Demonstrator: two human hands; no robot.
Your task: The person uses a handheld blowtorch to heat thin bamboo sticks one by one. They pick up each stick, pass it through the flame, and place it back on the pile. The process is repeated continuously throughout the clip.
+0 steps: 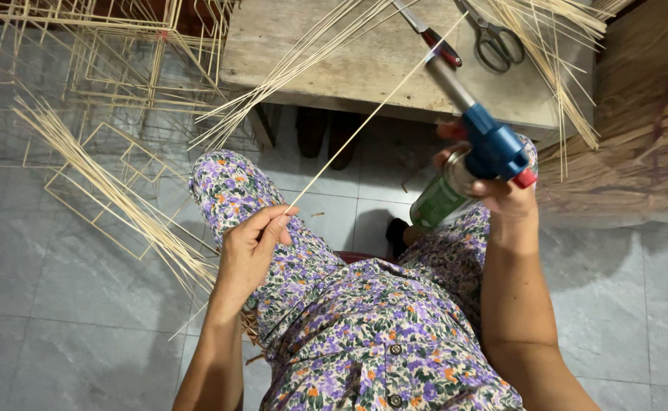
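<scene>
Floral-print clothing point(364, 320) covers the lap directly below both hands. Left hand point(252, 245) pinches one thin bamboo stick point(376, 106) between thumb and fingertips; the stick runs up and away toward the wooden table point(364, 61). Right hand point(501, 194) is closed around a green gas canister point(439, 199) with a blue torch head point(494, 144), nozzle just beside the stick. Scissors point(494, 38) lie beyond the nozzle.
</scene>
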